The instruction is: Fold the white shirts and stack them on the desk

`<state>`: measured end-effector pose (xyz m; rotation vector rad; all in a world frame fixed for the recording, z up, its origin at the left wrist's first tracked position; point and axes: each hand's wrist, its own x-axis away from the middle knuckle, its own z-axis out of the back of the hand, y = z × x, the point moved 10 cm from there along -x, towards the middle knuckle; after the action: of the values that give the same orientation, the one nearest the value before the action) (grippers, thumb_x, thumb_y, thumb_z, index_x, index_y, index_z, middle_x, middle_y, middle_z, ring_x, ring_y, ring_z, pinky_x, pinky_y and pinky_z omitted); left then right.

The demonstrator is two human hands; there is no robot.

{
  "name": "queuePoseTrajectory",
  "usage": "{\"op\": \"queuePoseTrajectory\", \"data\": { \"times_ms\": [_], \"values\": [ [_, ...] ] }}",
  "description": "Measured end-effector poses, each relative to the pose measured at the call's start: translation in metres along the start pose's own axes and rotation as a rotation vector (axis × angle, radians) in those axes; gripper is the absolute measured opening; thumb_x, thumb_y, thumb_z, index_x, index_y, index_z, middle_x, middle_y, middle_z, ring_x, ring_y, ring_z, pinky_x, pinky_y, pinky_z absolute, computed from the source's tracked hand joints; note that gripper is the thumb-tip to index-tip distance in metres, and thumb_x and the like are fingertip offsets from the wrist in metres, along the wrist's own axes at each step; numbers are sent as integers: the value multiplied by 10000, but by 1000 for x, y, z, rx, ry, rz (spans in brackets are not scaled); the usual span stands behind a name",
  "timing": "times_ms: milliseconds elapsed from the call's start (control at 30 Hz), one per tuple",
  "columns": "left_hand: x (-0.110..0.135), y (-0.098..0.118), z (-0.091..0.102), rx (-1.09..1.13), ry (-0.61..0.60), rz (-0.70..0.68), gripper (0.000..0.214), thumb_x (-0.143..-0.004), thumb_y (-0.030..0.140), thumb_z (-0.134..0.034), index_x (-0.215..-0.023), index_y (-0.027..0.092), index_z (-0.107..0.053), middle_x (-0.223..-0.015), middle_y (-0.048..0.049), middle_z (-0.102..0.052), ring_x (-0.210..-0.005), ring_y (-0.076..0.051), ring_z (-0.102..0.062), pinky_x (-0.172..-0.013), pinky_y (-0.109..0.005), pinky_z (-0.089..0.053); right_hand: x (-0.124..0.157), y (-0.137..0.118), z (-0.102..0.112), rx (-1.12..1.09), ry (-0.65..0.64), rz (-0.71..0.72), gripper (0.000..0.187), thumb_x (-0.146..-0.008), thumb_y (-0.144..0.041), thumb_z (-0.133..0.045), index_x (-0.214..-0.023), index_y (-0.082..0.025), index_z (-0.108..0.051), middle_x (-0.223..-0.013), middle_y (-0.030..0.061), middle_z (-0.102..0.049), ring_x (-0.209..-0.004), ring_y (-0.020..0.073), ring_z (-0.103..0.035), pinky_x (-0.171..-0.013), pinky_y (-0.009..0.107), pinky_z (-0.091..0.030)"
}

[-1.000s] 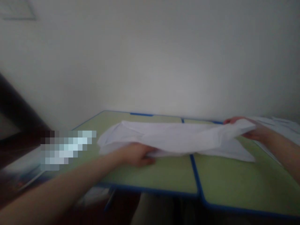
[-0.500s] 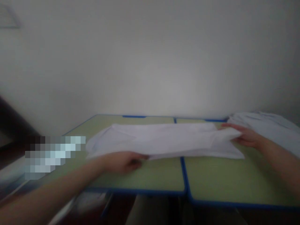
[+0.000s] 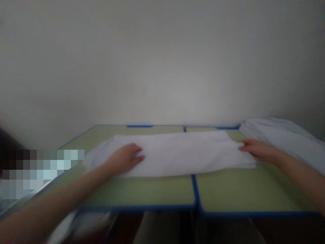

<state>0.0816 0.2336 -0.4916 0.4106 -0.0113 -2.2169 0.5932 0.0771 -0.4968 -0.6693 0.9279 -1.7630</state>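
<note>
A white cloth (image 3: 182, 154) lies folded in a long flat strip across two green tables (image 3: 152, 191) with blue edges. My left hand (image 3: 125, 158) rests palm down on the cloth's left part, fingers stretched out. At the cloth's right end my right hand (image 3: 255, 149) lies flat on it, fingers extended toward the middle. Neither hand grips the fabric.
A pile of white cloths (image 3: 284, 137) sits at the back right, close to my right hand. A plain wall rises behind the tables. A blurred-out patch (image 3: 38, 173) lies to the left. The seam between the two tables (image 3: 194, 186) runs under the cloth.
Both hands lowered the lifted fold onto the table and let go of it. My left hand moved from the cloth's front edge onto its top. The cloth now lies flat.
</note>
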Motion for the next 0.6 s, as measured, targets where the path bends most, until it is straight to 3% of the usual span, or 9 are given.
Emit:
{"op": "queuePoseTrajectory", "data": {
  "times_ms": [67,167,267,367,467,600],
  "values": [
    [-6,2,-6,-17,-1,-10,441,-850,517,-388,-968,178,-646,-991,-102,-630,-884,-231,-574,-831,-329,-408,-6,0,-3,-152,-30,-15,291,-612,-243,-640,-898,-215,-599,-897,81,-663,-790,223,-641,-674,318,-527],
    [-11,0,-7,-7,-20,11,420,-883,482,-331,-834,184,-623,-820,-78,-632,-757,-205,-569,-711,-302,-403,-14,3,7,-208,72,10,433,-607,-165,-606,-1027,-237,-527,-872,48,-636,-728,189,-628,-609,282,-509],
    [-16,-9,0,-6,31,27,422,-892,491,-303,-824,186,-587,-795,-70,-625,-724,-194,-557,-660,-286,-377,-14,8,10,-89,150,28,537,-611,-120,-561,-1131,-234,-489,-803,25,-611,-651,166,-598,-540,252,-465],
    [-22,-24,1,-6,20,67,430,-877,528,-315,-847,187,-576,-782,-62,-622,-690,-183,-549,-630,-277,-354,-10,10,4,133,194,37,526,-621,-122,-563,-1139,-206,-521,-774,38,-616,-630,169,-582,-515,248,-430],
    [-18,-34,-4,7,-88,81,447,-842,565,-360,-819,181,-589,-760,-55,-625,-656,-174,-541,-609,-271,-344,-5,11,4,259,268,7,472,-685,-235,-596,-1151,-189,-534,-799,69,-639,-619,179,-585,-511,262,-421],
    [4,-35,-1,-9,-325,-16,368,-742,533,-504,-779,184,-618,-751,-22,-628,-671,-159,-547,-616,-250,-359,-8,2,2,486,296,60,579,-701,-348,-618,-1234,-156,-495,-761,63,-636,-559,175,-570,-493,268,-403]
  ]
}}
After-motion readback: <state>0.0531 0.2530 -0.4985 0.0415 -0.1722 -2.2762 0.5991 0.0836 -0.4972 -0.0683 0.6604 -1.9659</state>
